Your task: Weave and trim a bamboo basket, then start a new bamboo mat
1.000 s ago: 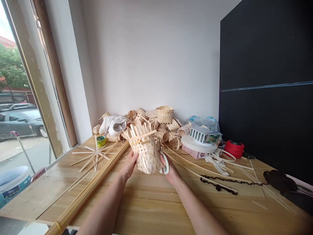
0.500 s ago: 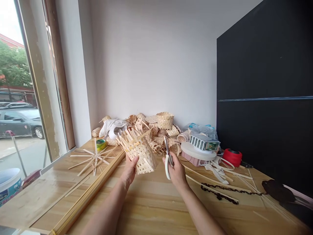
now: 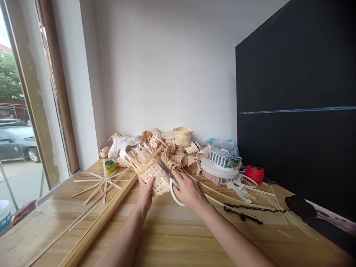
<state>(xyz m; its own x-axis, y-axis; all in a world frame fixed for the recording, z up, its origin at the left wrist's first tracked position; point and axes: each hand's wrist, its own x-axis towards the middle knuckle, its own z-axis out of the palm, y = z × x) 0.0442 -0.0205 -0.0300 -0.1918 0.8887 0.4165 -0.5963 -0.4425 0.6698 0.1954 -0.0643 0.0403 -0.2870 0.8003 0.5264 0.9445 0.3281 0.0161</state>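
Note:
My left hand grips the lower left side of a small woven basket, thumb on its near face. The basket is tilted, and uneven loose strip ends stick up from its rim. In my right hand is a pair of scissors with white handles. Their dark blades point up and left and lie at the basket's right upper side, among the strips. Whether the blades touch a strip, I cannot tell.
Behind lies a heap with coiled strips, a finished basket and white cloth. At left are crossed strips, tape and a long bundle of strips. Boxes, red thread and a dark chain-like cord lie right.
My right hand has brought the scissors left, from beside the basket to its upper edge, and the blades now point more to the left. The view has turned slightly right.

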